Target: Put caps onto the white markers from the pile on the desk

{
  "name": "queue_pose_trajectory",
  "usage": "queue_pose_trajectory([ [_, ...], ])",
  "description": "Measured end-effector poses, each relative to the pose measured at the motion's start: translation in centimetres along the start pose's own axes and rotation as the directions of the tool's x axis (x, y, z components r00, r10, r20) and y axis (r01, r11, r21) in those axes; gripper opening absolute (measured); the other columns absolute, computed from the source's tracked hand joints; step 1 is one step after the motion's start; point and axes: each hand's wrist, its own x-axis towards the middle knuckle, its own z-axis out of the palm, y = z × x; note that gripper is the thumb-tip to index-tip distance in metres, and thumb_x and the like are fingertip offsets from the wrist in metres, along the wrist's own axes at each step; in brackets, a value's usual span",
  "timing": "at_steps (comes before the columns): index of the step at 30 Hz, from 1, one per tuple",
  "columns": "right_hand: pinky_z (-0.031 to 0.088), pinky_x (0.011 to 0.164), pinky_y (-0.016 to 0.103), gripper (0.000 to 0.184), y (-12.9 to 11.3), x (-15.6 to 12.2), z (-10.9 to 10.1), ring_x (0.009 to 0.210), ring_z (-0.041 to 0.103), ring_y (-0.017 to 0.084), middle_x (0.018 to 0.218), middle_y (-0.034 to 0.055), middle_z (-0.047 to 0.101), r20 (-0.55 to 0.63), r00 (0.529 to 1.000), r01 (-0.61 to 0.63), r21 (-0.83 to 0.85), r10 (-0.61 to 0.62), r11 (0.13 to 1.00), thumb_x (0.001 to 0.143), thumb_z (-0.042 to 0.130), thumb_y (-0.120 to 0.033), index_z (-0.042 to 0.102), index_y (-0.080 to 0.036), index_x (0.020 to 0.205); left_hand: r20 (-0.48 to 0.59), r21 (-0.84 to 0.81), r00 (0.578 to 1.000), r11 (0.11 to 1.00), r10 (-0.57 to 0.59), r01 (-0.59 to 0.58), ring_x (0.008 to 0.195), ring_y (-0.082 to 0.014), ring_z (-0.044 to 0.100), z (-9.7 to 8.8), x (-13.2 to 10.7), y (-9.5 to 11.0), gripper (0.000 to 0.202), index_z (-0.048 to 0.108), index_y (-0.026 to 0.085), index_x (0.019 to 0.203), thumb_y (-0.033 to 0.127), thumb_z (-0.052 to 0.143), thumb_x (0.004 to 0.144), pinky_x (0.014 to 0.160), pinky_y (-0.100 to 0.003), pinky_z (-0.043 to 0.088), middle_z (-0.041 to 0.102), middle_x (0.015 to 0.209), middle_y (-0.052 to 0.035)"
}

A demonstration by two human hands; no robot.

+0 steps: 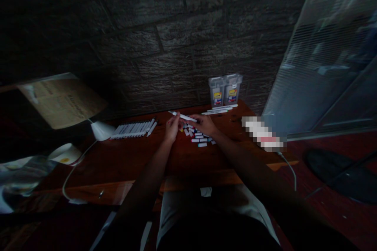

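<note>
"White marker (185, 117) up in your fingers, yeah? Which hand's got it?"

"Both, from what I can see. Your left hand (172, 127) pinches it towards its left end, thumb on the barrel, and your right hand (207, 124) pinches the other end. Too dark to tell how tight."

"What's around you?"

"Loose pile of caps (202, 145), coloured ends, just nearer to you than your right hand and running into the gap between both. Left of your left hand there's a neat row of markers (134, 129), then a lamp (61, 104) further out. Beyond your right hand, a few pens (219, 110) lie in front of two plastic cases (217, 86), all on the reddish wooden table (188, 162)."
</note>
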Motion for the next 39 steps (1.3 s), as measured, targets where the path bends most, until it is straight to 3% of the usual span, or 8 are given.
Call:
queue_pose_trajectory([
  [22, 0.048, 0.073, 0.025, 0.027, -0.4, -0.1, -0.2, 0.080, 0.070, 0.017, 0.093, 0.0018, 0.080, 0.023, 1.000, 0.005, 0.001, -0.005, 1.000, 0.089, 0.066, -0.040, 0.079, -0.020, 0.102, 0.008, 0.073, 1.000, 0.997, 0.026, -0.027, 0.042, -0.0089, 0.045, 0.0, -0.5, 0.4, 0.057, 0.066, 0.017, 0.063, 0.072, 0.070, 0.076, 0.042, -0.021, 0.030, 0.056, 0.050, -0.0001],
  [29, 0.048, 0.077, 0.025, 0.026, -0.4, -0.2, -0.1, 0.080, 0.070, 0.017, 0.088, 0.0022, 0.078, 0.033, 0.999, 0.039, 0.011, -0.039, 0.999, 0.092, 0.061, -0.039, 0.078, -0.020, 0.090, 0.122, 0.125, 0.992, 0.991, 0.032, -0.047, 0.045, -0.0097, 0.050, 0.4, -0.9, 0.5, 0.055, 0.067, 0.016, 0.062, 0.069, 0.074, 0.074, 0.045, -0.023, 0.035, 0.066, 0.057, -0.0038],
  [36, 0.048, 0.079, 0.027, 0.027, -0.4, 0.0, 0.0, 0.083, 0.068, 0.018, 0.090, 0.0042, 0.076, 0.041, 0.997, 0.062, -0.018, -0.061, 0.998, 0.093, 0.056, -0.038, 0.073, -0.018, 0.096, 0.152, 0.184, 0.985, 0.976, 0.087, -0.115, 0.045, -0.0110, 0.052, 0.6, -1.1, 0.7, 0.057, 0.070, 0.017, 0.066, 0.073, 0.070, 0.075, 0.046, -0.024, 0.040, 0.065, 0.056, -0.0022],
  [39, 0.048, 0.078, 0.028, 0.029, -0.2, 0.0, 0.1, 0.082, 0.067, 0.018, 0.093, 0.0061, 0.074, -0.003, 0.999, 0.039, -0.058, -0.039, 0.998, 0.095, 0.052, -0.039, 0.069, -0.017, 0.102, 0.106, 0.211, 0.984, 0.964, 0.141, -0.161, 0.048, -0.0119, 0.054, 0.4, -0.9, 0.4, 0.058, 0.071, 0.017, 0.068, 0.074, 0.067, 0.076, 0.048, -0.025, 0.042, 0.065, 0.057, -0.0025],
])
